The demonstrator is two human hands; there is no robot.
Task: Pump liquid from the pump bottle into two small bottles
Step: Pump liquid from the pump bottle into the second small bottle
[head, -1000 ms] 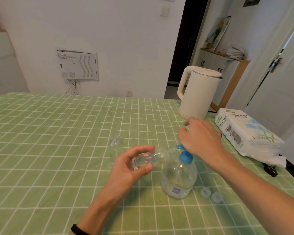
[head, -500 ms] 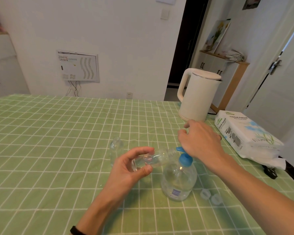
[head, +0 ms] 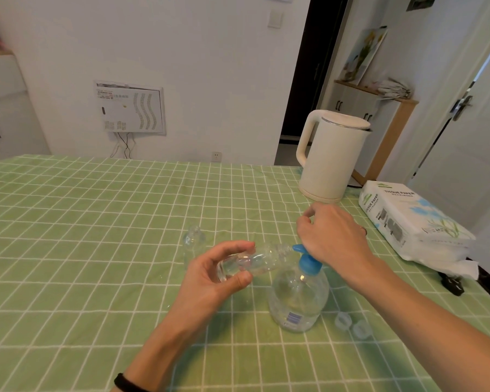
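A clear pump bottle (head: pixel 297 301) with a blue pump head (head: pixel 309 263) stands on the green checked tablecloth (head: pixel 96 250). My left hand (head: pixel 218 278) grips a small clear bottle (head: pixel 255 261) on its side, its mouth against the blue nozzle. My right hand (head: pixel 334 239) rests on top of the pump head, fingers curled over it. A second small clear bottle (head: pixel 193 241) stands upright to the left, behind my left hand. Two small clear caps (head: pixel 351 325) lie to the right of the pump bottle.
A white electric kettle (head: pixel 330 159) stands at the far right of the table. A pack of tissue paper (head: pixel 408 222) lies near the right edge, with a black plug (head: pixel 451 284) beside it. Wall and cabinets stand behind the table.
The view has shifted slightly. My right hand stays on the pump head and has dipped a little. My left hand keeps the small bottle at the nozzle.
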